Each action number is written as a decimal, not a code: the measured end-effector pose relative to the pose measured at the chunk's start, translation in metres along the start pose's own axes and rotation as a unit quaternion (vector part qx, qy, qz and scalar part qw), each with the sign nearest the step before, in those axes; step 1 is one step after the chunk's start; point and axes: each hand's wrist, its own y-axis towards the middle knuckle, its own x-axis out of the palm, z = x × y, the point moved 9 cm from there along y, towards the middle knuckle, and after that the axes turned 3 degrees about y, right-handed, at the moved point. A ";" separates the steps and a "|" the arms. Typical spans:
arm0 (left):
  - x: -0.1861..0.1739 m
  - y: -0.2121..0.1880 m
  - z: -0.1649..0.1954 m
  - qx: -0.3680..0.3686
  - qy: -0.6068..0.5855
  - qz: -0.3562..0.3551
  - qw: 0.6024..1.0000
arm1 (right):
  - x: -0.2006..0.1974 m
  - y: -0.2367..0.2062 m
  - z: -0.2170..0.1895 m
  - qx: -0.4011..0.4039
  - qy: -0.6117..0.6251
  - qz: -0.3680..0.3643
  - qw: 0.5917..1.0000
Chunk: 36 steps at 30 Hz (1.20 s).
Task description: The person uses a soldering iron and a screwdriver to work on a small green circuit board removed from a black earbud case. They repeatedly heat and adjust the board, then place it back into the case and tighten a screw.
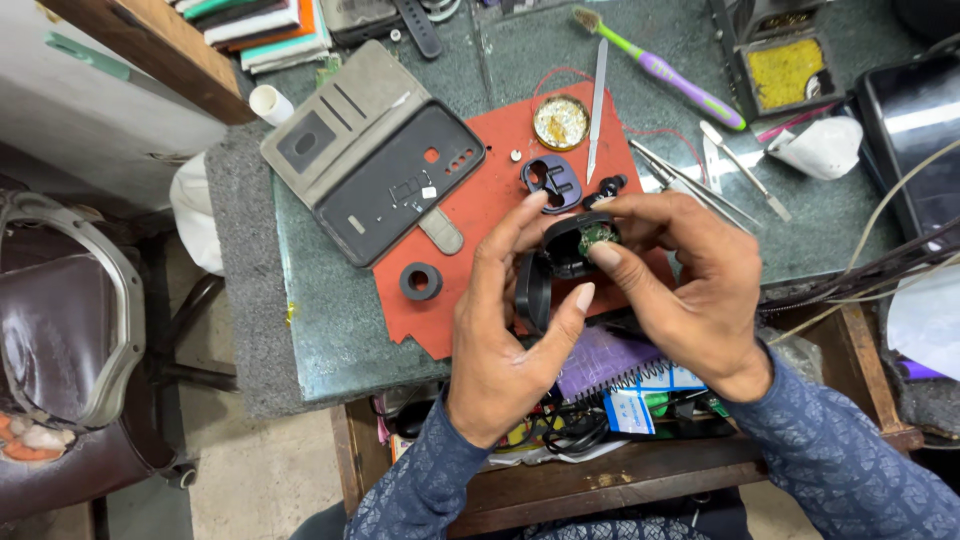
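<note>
Both hands meet over the red mat [470, 215], sharing one small black case [560, 262] with its lid hanging open. The left hand [505, 340] pinches the lid, thumb and forefinger clasped on it; the right hand [690, 290] grips the body (a green circuit board [598, 234] shows inside) with fingers curled round it. At twelve o'clock from the case lies one dark plastic insert [551, 183], then one round tin [560, 122]. At nine o'clock sits one black ring [421, 281]; at ten, one open phone wallet case [375, 155]. One toothbrush [660, 68] lies at one o'clock, with two metal tweezers [690, 185] below it.
</note>
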 end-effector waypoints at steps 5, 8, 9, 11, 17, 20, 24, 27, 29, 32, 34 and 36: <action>-0.002 0.001 0.007 0.044 0.075 0.017 0.996 | 0.007 -0.001 -0.004 0.005 0.033 -0.009 0.999; -0.005 0.000 0.002 0.031 0.066 0.013 0.997 | 0.013 -0.004 0.004 0.058 0.095 -0.028 0.993; -0.006 0.001 -0.001 0.024 0.059 0.011 0.998 | 0.014 -0.004 0.004 0.059 0.087 -0.032 0.994; -0.006 0.003 -0.004 0.013 0.044 0.005 0.999 | 0.015 -0.004 0.004 0.058 0.073 -0.038 0.995; -0.005 0.007 -0.008 -0.014 -0.016 -0.012 1.000 | 0.011 -0.001 0.001 0.047 -0.010 -0.037 0.998; -0.005 0.005 -0.011 -0.025 -0.018 -0.010 0.999 | 0.007 0.000 -0.010 -0.028 -0.041 -0.042 0.998; -0.005 0.002 -0.018 -0.045 -0.028 -0.009 0.999 | -0.018 0.002 0.009 0.038 0.010 0.026 0.999; -0.007 0.003 -0.018 -0.047 -0.026 -0.005 0.999 | -0.036 0.006 0.012 0.028 0.014 0.083 0.996; -0.006 0.004 -0.017 -0.047 -0.021 -0.004 0.999 | -0.038 0.009 0.011 0.026 0.005 0.089 0.996; -0.008 0.005 -0.011 -0.034 0.019 0.000 0.999 | -0.033 0.014 0.005 0.021 -0.030 0.073 0.997; -0.009 0.006 -0.006 -0.017 0.066 0.005 0.998 | -0.027 0.016 -0.011 -0.023 -0.101 0.051 0.993; -0.010 0.007 -0.004 -0.012 0.073 0.004 0.997 | -0.022 0.016 -0.025 -0.069 -0.168 0.045 0.982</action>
